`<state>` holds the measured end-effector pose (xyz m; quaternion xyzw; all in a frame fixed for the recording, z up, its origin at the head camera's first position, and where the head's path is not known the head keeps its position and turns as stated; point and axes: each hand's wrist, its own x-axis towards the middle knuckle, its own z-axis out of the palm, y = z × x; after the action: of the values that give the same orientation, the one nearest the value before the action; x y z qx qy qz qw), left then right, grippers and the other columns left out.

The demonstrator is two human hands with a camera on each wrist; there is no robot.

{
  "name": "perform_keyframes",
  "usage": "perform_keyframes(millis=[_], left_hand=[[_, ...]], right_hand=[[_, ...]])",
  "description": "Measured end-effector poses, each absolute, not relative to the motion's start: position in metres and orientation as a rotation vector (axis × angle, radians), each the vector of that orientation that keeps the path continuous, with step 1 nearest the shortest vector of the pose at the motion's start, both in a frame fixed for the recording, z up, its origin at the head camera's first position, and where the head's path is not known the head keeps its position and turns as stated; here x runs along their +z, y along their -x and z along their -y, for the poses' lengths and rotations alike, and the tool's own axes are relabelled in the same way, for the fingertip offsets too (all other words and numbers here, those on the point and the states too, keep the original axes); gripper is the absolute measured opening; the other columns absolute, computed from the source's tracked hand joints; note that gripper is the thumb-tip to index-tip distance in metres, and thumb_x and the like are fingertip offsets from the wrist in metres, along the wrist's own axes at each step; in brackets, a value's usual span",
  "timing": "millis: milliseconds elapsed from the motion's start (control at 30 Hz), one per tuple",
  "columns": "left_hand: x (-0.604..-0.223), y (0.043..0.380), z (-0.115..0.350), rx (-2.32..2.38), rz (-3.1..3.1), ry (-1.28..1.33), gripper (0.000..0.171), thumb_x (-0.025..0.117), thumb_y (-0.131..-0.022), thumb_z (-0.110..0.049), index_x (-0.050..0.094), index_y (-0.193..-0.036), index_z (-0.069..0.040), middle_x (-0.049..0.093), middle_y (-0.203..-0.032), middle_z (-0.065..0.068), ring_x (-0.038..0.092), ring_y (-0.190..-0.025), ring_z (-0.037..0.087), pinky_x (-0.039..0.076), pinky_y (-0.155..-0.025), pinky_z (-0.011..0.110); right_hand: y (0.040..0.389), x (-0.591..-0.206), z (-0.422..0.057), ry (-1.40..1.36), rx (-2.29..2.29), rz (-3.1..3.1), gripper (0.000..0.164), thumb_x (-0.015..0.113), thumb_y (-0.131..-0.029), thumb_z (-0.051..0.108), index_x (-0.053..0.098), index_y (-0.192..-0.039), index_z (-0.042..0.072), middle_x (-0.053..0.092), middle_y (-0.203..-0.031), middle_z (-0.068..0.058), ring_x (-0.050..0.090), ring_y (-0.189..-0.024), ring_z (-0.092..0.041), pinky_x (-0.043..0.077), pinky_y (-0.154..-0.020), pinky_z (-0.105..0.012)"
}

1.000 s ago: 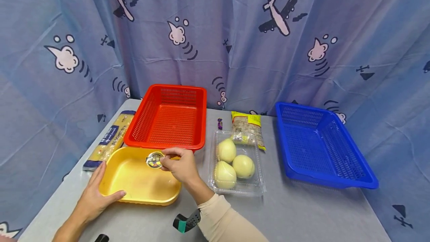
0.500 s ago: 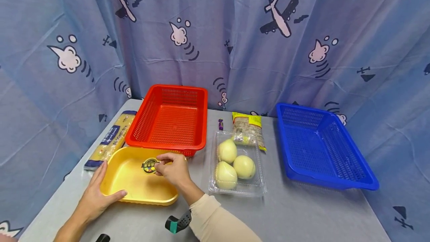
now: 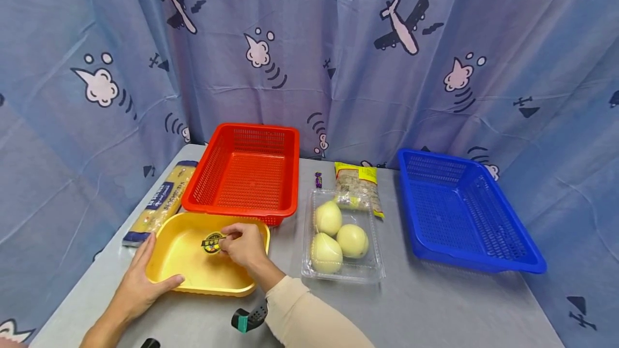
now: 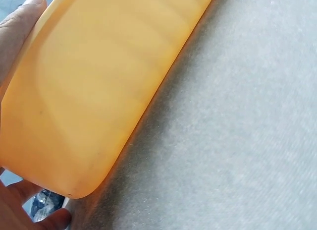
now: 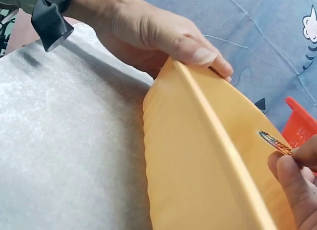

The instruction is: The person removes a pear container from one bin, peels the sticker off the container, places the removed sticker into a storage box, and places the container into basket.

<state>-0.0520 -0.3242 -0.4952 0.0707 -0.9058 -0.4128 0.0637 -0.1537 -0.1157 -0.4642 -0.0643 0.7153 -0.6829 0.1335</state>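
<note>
A yellow plastic basin [image 3: 186, 265] sits at the left of the table. My left hand [image 3: 134, 286] grips its left end, thumb over the near rim and fingers along the end wall; the left wrist view shows the thumb [image 4: 20, 31] on the rim and fingertips at the far corner. Between thumb and fingers, my right hand [image 3: 245, 247] pinches a round black-and-gold sticker [image 3: 211, 243], held over the inside of the basin. From the side, the right wrist view shows the sticker [image 5: 273, 141] edge-on, close to the basin's inner wall.
Behind the basin stands a red basket [image 3: 249, 176], with a long pasta packet [image 3: 162, 200] at its left. Right of it are a clear box [image 3: 372, 262] of three pale round fruits, a yellow-topped bag [image 3: 358, 180] and a small purple candy [image 3: 318, 180]. A blue basket [image 3: 464, 214] is at the right.
My right hand has moved left and slightly down with the sticker, from near the basin's back rim to further over its inside. The left hand has kept its grip on the basin.
</note>
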Motion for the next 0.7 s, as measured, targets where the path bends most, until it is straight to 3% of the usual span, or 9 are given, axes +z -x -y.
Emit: perform_keyframes(millis=[100,367,700], left_hand=[[-0.497,0.0515,0.3243,-1.261,2.729,-0.213,0.117,0.081,-0.077,-0.034,-0.003,-0.155,-0.011,0.0,-0.157,0.026,0.008,-0.136,0.055,0.014,-0.098,0.074],[-0.4978,0.051,0.3224,-1.251,2.694,-0.19,0.117,0.083,-0.075,-0.031,0.001,-0.155,-0.009,0.004,-0.156,0.027,0.011,-0.135,0.055,0.015,-0.098,0.073],[-0.4971,0.0524,0.3226,-1.252,2.698,-0.189,0.117,0.082,-0.075,-0.032,0.0,-0.155,-0.01,0.003,-0.156,0.027,0.011,-0.135,0.055,0.015,-0.098,0.074]], right_hand=[[0.153,-0.4657,0.1176,0.164,-1.935,-2.116,0.017,0.071,-0.075,-0.015,0.072,-0.087,-0.002,0.057,-0.068,-0.005,0.066,-0.06,-0.026,0.057,-0.061,-0.039],[0.1546,-0.4689,0.1212,0.141,-1.801,-2.238,0.018,0.073,-0.074,-0.013,0.073,-0.085,0.001,0.059,-0.065,-0.003,0.061,-0.054,-0.016,0.056,-0.055,-0.03],[0.1571,-0.4742,0.1231,0.192,-1.562,-2.399,0.023,0.073,-0.071,-0.011,0.073,-0.084,0.007,0.059,-0.061,0.002,0.056,-0.051,-0.011,0.045,-0.045,-0.022]])
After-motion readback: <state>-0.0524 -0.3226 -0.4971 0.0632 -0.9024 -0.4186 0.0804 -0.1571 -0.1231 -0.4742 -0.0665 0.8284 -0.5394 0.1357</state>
